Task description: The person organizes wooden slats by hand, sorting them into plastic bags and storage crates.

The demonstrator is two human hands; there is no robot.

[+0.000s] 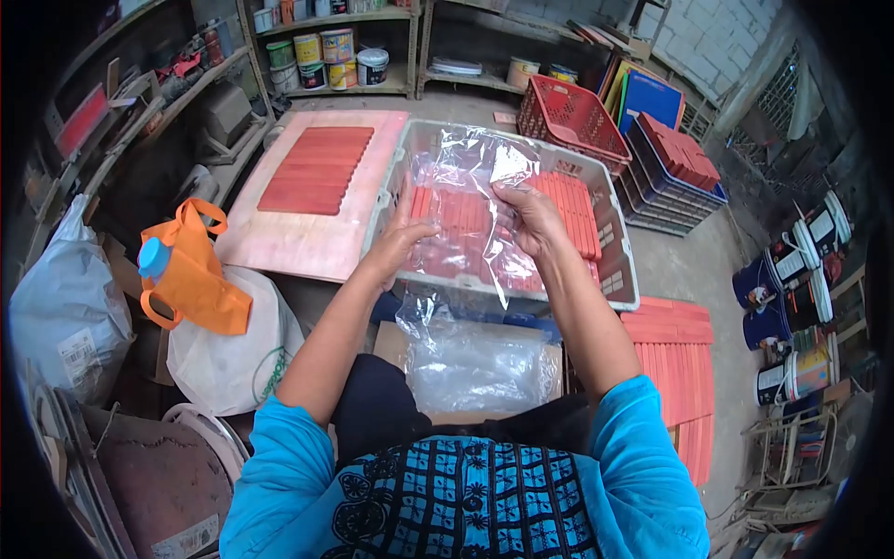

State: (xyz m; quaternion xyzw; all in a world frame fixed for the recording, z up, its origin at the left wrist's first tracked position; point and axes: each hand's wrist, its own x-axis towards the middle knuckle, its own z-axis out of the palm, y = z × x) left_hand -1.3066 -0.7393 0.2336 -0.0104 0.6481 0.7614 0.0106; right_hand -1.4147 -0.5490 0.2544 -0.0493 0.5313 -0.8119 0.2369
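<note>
Both hands hold a clear plastic bag (466, 200) stretched above a grey crate (619, 270) of red wooden pieces (568, 205). My left hand (402, 244) grips the bag's left side, its thumb pointing inward. At the right side, my right hand (533, 219) pinches the plastic between thumb and fingers. Through the bag, red pieces show; whether any lie inside it I cannot tell. Below the crate, in front of my body, a stack of clear plastic bags (480, 368) rests on cardboard.
Left of the crate, a pale board (247, 219) bears a red slatted panel (317, 170). An orange bag (191, 270) sits on a white sack at the left. More red slats (670, 354) lie at the right, with a red basket (573, 116) and stacked crates (666, 191) behind.
</note>
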